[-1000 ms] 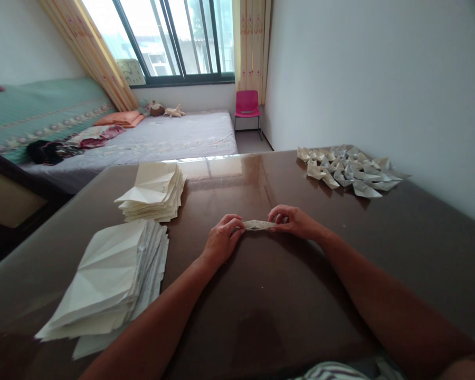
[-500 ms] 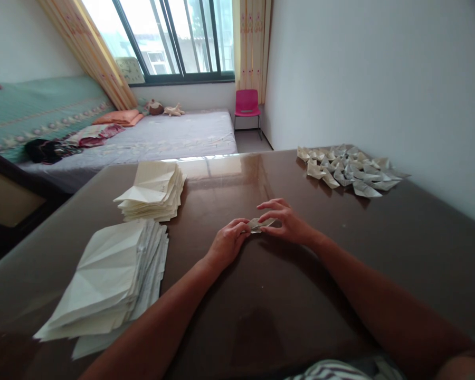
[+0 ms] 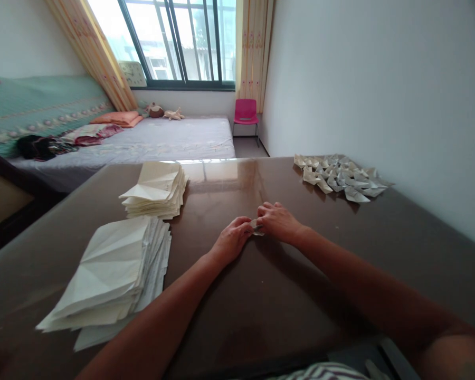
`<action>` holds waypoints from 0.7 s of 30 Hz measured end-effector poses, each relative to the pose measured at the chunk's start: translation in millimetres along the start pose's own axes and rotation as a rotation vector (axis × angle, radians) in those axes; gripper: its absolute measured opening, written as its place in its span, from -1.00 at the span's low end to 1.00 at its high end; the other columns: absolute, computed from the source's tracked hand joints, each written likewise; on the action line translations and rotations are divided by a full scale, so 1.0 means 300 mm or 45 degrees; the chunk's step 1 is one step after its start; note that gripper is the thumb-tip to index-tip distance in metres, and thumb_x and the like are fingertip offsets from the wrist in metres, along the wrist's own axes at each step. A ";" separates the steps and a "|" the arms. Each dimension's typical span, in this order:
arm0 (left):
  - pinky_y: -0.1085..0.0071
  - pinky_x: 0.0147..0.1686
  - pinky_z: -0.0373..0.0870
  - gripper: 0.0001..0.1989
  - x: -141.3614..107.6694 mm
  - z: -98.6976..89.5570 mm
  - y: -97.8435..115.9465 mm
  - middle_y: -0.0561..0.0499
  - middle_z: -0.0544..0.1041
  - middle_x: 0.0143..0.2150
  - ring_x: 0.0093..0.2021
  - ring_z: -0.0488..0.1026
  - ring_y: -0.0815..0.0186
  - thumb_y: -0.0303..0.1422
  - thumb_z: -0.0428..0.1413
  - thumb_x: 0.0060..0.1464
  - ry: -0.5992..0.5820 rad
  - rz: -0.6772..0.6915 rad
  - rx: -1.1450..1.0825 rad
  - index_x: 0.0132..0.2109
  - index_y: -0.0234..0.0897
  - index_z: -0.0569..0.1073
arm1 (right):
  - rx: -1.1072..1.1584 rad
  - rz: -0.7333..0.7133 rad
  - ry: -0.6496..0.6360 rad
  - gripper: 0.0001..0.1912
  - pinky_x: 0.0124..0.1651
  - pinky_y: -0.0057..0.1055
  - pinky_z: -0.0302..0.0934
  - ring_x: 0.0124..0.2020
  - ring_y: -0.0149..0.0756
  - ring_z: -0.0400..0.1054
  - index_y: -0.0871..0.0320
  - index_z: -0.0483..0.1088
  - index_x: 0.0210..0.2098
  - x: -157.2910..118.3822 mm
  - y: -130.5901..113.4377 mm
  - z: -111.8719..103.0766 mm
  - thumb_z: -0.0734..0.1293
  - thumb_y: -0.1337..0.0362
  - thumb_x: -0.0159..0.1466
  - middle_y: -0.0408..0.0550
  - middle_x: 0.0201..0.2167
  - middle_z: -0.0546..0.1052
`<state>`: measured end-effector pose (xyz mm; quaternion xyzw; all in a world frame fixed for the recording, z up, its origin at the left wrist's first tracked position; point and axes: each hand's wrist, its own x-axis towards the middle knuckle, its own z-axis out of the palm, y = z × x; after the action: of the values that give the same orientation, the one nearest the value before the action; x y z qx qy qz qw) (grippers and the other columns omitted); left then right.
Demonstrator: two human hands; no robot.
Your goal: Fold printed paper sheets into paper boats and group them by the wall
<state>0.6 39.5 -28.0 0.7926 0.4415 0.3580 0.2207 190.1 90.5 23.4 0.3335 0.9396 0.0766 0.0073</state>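
A small folded paper point(image 3: 256, 227) is held between both hands just above the brown table point(image 3: 221, 295), partly covered by the fingers. My left hand point(image 3: 234, 238) pinches its left end. On its right end, the fingers of my right hand point(image 3: 279, 221) are closed. Two piles of creased paper lie to the left: a nearer, larger pile point(image 3: 106, 264) beside my left forearm, and a farther pile point(image 3: 156, 187) behind it. Several folded paper boats point(image 3: 340, 177) stand grouped at the table's far right.
A white wall point(image 3: 380, 95) runs along the table's right side. Beyond the far edge are a bed point(image 3: 182, 137) and a pink chair point(image 3: 246, 112). A dark chair back point(image 3: 11, 195) stands at the left, beside the table.
My right hand's fingers, earlier spread over the paper, have closed on its right end and moved slightly left. My left hand keeps its pinch. The view has tilted up a little.
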 end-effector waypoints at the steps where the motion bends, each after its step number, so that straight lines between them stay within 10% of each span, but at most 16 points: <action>1: 0.25 0.03 0.34 -0.80 0.000 -0.002 -0.006 -0.09 0.44 0.02 -0.04 0.43 0.22 -0.39 0.01 0.17 0.038 -0.002 0.005 -0.20 -0.21 0.54 | -0.003 -0.010 -0.024 -0.89 -0.17 -0.31 -0.02 -0.07 -0.17 0.22 0.07 0.54 -0.33 0.010 0.005 -0.006 0.37 0.20 0.21 0.01 -0.18 0.49; 21: 0.36 -0.16 0.49 -0.63 -0.006 -0.023 -0.063 -0.06 0.33 0.12 -0.14 0.47 0.31 -0.35 -0.03 0.19 0.180 0.005 0.092 0.14 -0.11 0.36 | 0.171 0.194 -0.053 -0.79 -0.19 -0.43 0.11 -0.12 -0.26 0.40 -0.10 0.54 -0.18 0.010 0.027 -0.020 0.29 0.19 0.23 -0.15 -0.23 0.60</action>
<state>-15.6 48.0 -36.8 0.7737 0.4671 0.3972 0.1595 192.4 97.7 30.6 0.4054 0.9141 0.0067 -0.0013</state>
